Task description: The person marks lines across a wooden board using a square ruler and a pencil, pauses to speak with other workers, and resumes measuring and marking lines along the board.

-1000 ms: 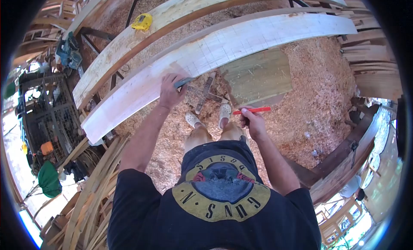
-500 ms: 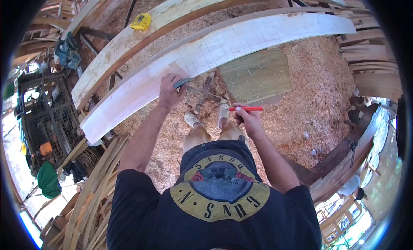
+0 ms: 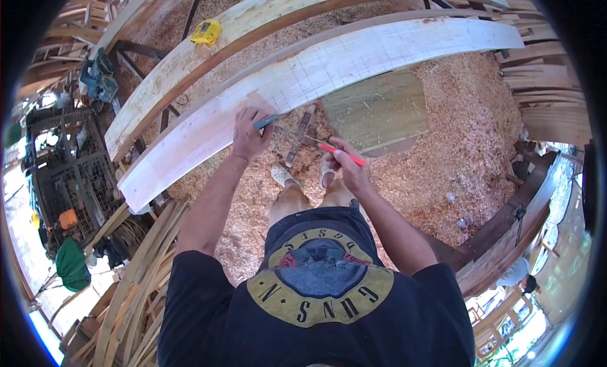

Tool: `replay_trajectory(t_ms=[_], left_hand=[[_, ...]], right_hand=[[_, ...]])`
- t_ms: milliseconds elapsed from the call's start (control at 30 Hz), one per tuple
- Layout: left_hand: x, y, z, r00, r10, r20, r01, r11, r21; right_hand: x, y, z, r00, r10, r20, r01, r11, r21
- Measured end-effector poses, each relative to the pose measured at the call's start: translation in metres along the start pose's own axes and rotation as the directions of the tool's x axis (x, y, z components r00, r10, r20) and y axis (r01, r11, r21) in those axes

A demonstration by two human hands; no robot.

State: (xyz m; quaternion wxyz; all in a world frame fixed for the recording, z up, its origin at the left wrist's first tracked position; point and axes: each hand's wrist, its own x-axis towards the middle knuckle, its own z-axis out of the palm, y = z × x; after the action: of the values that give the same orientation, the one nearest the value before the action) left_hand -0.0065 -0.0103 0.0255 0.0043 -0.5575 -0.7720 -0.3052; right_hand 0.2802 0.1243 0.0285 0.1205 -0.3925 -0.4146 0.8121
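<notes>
A long, pale curved plank (image 3: pixel 316 67) crosses in front of me, with several thin marked lines over its middle. My left hand (image 3: pixel 251 134) is at its near edge, closed around the blue-grey stock of a square (image 3: pixel 266 121). Whether the square's blade lies on the wood is hard to make out. Below the plank and to the right, my right hand (image 3: pixel 349 165) grips a slim red carpenter's pencil (image 3: pixel 344 154), tilted with its front end up and to the left. The pencil is apart from the plank.
Behind lies a second curved timber (image 3: pixel 253 16) with a yellow tape measure (image 3: pixel 205 32) on it. A flat board (image 3: pixel 379 111) rests on the shavings-covered floor (image 3: pixel 455 158). Wood strips (image 3: pixel 136 285) are piled at left, near a wire cage (image 3: pixel 69 171). Curved planks (image 3: pixel 544 92) stack at right.
My right hand has moved left and slightly up, turning the pencil from level to slanted. My left hand and the square have stayed nearly in place.
</notes>
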Motion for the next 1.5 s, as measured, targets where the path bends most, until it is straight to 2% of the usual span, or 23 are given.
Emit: replay_trajectory(t_ms=[200, 300, 400, 500, 600, 800, 1000, 1200, 1300, 1400, 1500], left_hand=[[0.0, 0.003, 0.0, 1.0, -0.012, 0.007, 0.012, 1.0, 0.018], [-0.001, 0.001, 0.0, 1.0, -0.001, 0.002, 0.001, 1.0, 0.022], [-0.001, 0.001, 0.0, 1.0, -0.007, 0.002, 0.007, 1.0, 0.017], [0.0, 0.002, 0.001, 1.0, -0.001, -0.007, 0.002, 1.0, 0.019], [0.0, 0.002, 0.001, 1.0, -0.005, -0.004, 0.005, 1.0, 0.021], [0.0, 0.003, 0.0, 1.0, -0.001, 0.008, 0.001, 1.0, 0.029], [0.001, 0.003, -0.001, 1.0, -0.01, -0.005, 0.01, 1.0, 0.022], [0.001, 0.003, -0.001, 1.0, -0.014, 0.012, 0.014, 1.0, 0.028], [0.001, 0.005, -0.002, 1.0, -0.005, -0.009, 0.005, 1.0, 0.021], [0.001, 0.005, -0.001, 1.0, -0.015, 0.001, 0.015, 1.0, 0.015], [0.001, 0.005, -0.001, 1.0, -0.028, 0.013, 0.028, 0.999, 0.031]], right_hand=[[0.045, 0.014, 0.041, 0.969, -0.245, -0.019, 0.235, 0.947, -0.218], [0.056, 0.008, 0.055, 0.93, -0.364, 0.058, 0.348, 0.813, -0.467], [0.064, 0.008, 0.061, 0.876, -0.453, 0.165, 0.47, 0.724, -0.505], [0.078, 0.02, 0.058, 0.761, -0.593, 0.264, 0.615, 0.529, -0.585], [0.08, 0.022, 0.056, 0.709, -0.638, 0.299, 0.662, 0.456, -0.595], [0.082, 0.02, 0.054, 0.688, -0.623, 0.371, 0.683, 0.385, -0.62], [0.087, 0.014, 0.054, 0.699, -0.571, 0.43, 0.689, 0.377, -0.619], [0.069, -0.015, 0.058, 0.628, -0.603, 0.492, 0.75, 0.297, -0.591], [0.048, -0.04, 0.056, 0.618, -0.636, 0.461, 0.769, 0.371, -0.52], [0.051, -0.024, 0.044, 0.673, -0.6, 0.432, 0.721, 0.404, -0.563], [0.068, -0.006, 0.038, 0.685, -0.579, 0.442, 0.699, 0.353, -0.622]])
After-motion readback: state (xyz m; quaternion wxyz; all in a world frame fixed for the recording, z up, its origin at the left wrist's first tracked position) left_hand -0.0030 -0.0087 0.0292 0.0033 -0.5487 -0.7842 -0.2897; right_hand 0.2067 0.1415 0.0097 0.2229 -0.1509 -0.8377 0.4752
